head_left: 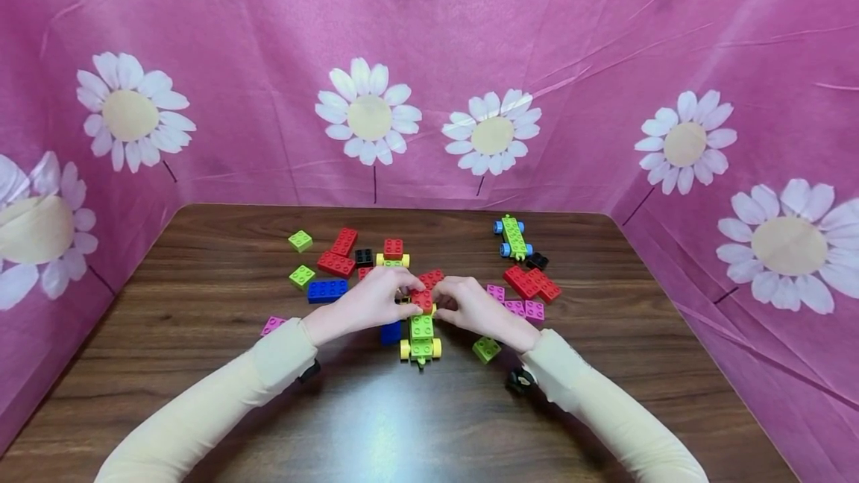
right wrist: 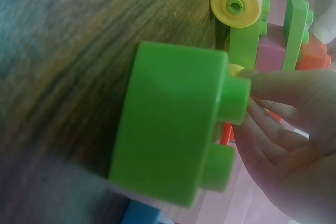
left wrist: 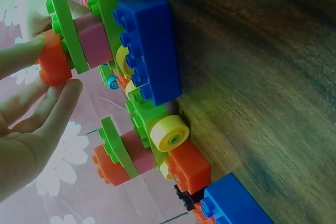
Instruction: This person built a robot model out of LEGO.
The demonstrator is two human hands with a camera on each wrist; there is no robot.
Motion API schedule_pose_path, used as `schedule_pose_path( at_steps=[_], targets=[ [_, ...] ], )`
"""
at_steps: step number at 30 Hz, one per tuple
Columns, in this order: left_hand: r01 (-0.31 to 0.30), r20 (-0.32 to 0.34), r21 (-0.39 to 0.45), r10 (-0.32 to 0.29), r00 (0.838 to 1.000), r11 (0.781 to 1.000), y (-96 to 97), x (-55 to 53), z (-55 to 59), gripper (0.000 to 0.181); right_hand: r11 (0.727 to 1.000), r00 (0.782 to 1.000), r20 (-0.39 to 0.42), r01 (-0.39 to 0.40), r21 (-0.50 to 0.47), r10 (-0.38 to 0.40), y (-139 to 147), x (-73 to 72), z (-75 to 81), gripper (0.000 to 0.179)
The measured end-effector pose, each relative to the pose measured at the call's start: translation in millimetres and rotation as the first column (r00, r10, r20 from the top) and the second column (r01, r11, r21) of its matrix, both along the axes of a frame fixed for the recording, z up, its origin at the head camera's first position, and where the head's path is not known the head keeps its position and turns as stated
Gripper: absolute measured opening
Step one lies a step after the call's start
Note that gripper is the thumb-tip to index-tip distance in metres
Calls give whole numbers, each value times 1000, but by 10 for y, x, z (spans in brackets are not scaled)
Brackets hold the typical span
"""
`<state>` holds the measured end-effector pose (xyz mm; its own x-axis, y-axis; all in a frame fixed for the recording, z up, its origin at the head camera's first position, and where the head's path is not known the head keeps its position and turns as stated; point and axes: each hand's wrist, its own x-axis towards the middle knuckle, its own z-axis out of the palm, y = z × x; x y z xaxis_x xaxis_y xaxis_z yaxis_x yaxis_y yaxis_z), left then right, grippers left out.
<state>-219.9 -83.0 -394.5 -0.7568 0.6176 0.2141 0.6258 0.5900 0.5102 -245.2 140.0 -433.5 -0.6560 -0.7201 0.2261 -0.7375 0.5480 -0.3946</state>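
Note:
A toy car with a green base, yellow wheels, a pink brick and a green plate stands at the table's middle. On that plate sits a red brick, which my left hand pinches between thumb and fingers. My right hand is at the car's far right side, thumb and curled fingers gripping it by a yellow wheel; the hand partly hides that end. A blue brick lies close along the car's left side.
A similar car with a red brick on top stands behind my left hand. Red, black, green and blue bricks lie to the left. Pink bricks, red bricks and a blue-wheeled green base are right. A green brick lies below my right wrist.

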Motion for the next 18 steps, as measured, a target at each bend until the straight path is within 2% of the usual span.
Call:
schedule_pose_path(
  at_steps=[6,10,18],
  targets=[
    [1,29,20,-2,1000,1000,1,19,-29,25,1000,1000,-4,2,-4,-2,-5,5,1,12],
    [-5,20,25,4,1000,1000,-3,23,-23,24,1000,1000,0,12,3,-12,-8,15,18,12],
    [-32,44,35,30,999,999,7,38,4,23,1000,1000,4,17,-5,-17,-10,19,11,13]
  ],
)
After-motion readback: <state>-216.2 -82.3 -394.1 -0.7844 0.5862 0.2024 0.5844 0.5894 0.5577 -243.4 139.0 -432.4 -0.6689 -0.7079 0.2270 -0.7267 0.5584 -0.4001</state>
